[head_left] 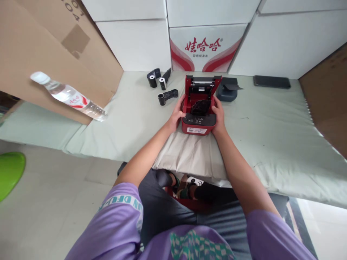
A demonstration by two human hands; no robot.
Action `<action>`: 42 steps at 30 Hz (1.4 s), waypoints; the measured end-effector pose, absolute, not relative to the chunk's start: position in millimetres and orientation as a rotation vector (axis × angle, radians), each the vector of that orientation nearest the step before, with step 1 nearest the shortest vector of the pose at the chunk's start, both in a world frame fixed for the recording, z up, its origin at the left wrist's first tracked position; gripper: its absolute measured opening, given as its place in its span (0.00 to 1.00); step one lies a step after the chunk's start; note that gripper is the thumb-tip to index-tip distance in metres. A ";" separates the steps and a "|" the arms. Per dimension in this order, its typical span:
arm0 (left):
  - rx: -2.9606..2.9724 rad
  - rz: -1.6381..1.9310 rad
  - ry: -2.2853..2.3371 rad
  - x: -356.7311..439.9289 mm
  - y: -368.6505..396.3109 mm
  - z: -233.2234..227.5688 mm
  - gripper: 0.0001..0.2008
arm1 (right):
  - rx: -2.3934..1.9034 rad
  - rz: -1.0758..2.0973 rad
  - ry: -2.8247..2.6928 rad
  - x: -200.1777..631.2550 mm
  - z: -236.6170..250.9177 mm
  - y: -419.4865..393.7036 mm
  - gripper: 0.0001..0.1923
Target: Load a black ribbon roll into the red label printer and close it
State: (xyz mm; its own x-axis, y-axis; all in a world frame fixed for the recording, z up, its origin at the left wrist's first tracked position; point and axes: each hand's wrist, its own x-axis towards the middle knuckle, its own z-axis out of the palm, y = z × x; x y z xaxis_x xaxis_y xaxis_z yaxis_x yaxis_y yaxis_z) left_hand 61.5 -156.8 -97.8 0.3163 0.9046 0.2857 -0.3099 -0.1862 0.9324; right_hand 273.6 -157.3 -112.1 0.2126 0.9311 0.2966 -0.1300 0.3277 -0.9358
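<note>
A red and black label printer (198, 129) stands on the cloth-covered table in front of me, its lid raised. A crumpled black piece (201, 107) lies inside its bay; I cannot make out what it is. My left hand (177, 115) grips the printer's left side, thumb near its front panel. On the opposite side my right hand (219, 115) has its fingers wrapped round the casing. Left of the printer are three small dark rolls with loose tails: one at the back (153, 81), one beside it (162, 83) and one nearer me (162, 99).
Behind the printer's right side sits a dark blue-grey device (227, 94) with a black strip sticking out. Farther right lies a black phone (271, 82). White boxes (206, 50) line the back. A water bottle (72, 97) stands at left before a cardboard box (54, 39).
</note>
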 end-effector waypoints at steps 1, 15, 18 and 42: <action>1.319 1.220 0.621 61.4 -157.2 -97.0 0.54 | -0.945 0.916 -1.089 273.5 -111.3 -157.6 0.45; 1.321 1.206 0.625 52.9 -158.8 -96.9 0.50 | -0.934 0.942 -1.120 275.1 -108.4 -160.4 0.43; 1.344 1.199 0.633 51.4 -155.7 -94.9 0.50 | -0.964 0.921 -1.135 276.2 -108.1 -160.3 0.43; 2.413 0.106 1.341 93.2 -131.2 40.4 0.15 | -0.926 0.904 -1.112 280.4 -120.7 -149.9 0.39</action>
State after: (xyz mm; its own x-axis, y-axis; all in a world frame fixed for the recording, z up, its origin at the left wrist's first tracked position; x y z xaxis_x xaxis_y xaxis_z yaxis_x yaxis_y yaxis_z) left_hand 93.2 -131.2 40.4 0.5426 0.8320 -0.1154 0.8037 -0.4743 0.3592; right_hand 280.4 -149.9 -120.7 0.1994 0.9263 0.3197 -0.1236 0.3474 -0.9295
